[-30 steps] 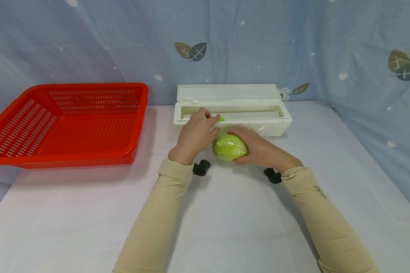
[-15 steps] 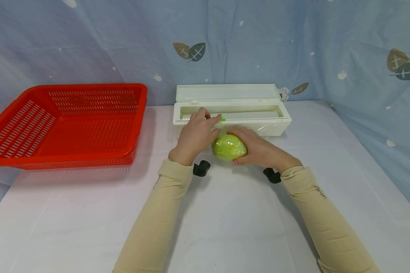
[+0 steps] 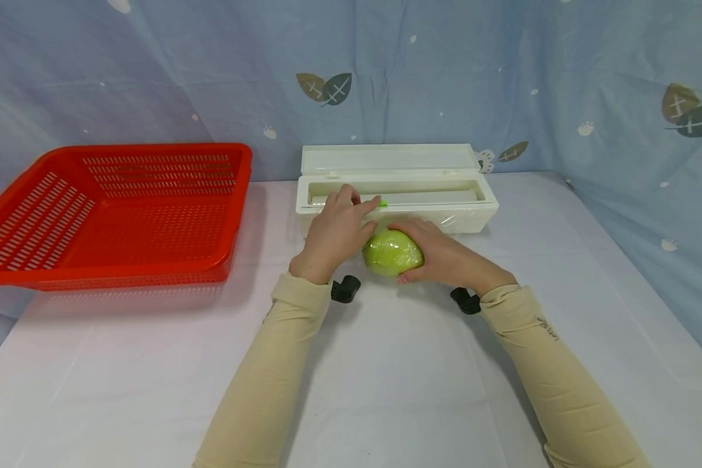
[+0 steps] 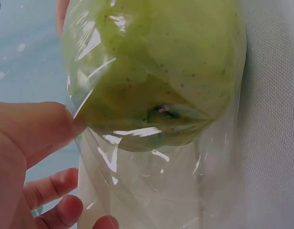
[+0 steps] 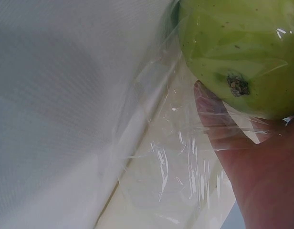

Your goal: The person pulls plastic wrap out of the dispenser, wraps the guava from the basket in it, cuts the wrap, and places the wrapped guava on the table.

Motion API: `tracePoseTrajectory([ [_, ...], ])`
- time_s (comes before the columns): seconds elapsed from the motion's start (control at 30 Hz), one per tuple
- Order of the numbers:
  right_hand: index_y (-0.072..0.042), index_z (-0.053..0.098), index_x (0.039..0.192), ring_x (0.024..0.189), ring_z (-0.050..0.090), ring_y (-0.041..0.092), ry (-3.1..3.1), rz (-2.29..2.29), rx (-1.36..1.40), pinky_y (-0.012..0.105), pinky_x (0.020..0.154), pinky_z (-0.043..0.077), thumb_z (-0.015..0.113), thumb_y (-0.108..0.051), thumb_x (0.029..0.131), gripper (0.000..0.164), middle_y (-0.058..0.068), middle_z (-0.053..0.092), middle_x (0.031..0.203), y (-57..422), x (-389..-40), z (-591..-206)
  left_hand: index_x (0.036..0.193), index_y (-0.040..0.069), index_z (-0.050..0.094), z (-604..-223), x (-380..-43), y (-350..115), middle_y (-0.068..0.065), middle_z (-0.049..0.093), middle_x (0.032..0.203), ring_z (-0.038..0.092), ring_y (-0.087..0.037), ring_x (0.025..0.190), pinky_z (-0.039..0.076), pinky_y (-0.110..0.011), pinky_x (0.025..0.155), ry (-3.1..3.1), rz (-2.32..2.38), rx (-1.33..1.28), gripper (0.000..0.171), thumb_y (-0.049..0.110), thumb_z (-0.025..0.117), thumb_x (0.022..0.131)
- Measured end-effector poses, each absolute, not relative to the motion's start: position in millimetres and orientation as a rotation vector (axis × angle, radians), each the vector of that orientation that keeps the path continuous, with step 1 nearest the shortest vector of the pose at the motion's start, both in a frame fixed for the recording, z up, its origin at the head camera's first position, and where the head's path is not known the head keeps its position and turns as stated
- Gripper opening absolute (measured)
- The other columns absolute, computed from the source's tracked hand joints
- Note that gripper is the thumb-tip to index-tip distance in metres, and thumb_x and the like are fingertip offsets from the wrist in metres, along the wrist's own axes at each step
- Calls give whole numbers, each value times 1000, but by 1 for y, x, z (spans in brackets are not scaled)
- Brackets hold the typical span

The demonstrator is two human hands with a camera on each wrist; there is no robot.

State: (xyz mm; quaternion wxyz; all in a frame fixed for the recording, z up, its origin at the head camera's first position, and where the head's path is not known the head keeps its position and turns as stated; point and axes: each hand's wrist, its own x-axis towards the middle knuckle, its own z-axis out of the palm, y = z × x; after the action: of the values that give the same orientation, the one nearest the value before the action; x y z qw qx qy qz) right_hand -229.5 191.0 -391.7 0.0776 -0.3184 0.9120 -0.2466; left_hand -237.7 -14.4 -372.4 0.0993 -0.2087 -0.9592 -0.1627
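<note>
A speckled green guava (image 3: 392, 253) lies in front of a white cling film dispenser (image 3: 468, 221) with its lid raised, under clear film (image 5: 166, 157) that stretches toward the box. From the right, my right hand (image 3: 444, 253) grips it, thumb in front and fingers behind. My left hand (image 3: 336, 231) is over the dispenser's front edge, its index finger stretched to the small green slider (image 3: 383, 203). In the left wrist view, the left thumb (image 4: 42, 121) points at the film beside the guava (image 4: 156, 62), and the other fingers are loosely bent lower down.
A large red plastic basket (image 3: 169, 234) stands at the left of the white-covered table (image 3: 386, 390). Behind the dispenser hangs a blue leaf-print cloth (image 3: 421, 71). Black wrist mounts (image 3: 346, 288) stick out inward from both sleeves.
The left index fingertip and the green slider have shifted slightly right along the dispenser edge. The right hand and the guava have stayed in place.
</note>
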Motion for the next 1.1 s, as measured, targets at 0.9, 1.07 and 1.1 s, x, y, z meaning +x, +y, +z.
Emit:
tracePoseTrajectory([
  [0.9,-19,29,135,118,31,22,2723,-744,-967,45,95,29,79,-36,63,90,3,32,133,190,-229,-392,114,18,54,-375,-244,-20,-1,40,113,40,-17,101,43,-33,72,-2895,-729,-556,31,34,54,87],
  [1.07,-20,29,135,117,31,22,2729,-743,-966,45,94,29,79,-36,63,89,3,33,132,191,-229,-392,114,20,54,-376,-244,-18,-1,39,113,39,-17,103,44,-34,70,-2891,-703,-556,31,34,54,87],
  [1.1,-20,29,135,117,31,22,2728,-746,-966,45,94,29,79,-36,63,89,3,33,132,191,-229,-392,114,20,54,-376,-244,-17,-1,39,113,39,-17,103,44,-34,69,-2892,-700,-555,31,35,54,87],
])
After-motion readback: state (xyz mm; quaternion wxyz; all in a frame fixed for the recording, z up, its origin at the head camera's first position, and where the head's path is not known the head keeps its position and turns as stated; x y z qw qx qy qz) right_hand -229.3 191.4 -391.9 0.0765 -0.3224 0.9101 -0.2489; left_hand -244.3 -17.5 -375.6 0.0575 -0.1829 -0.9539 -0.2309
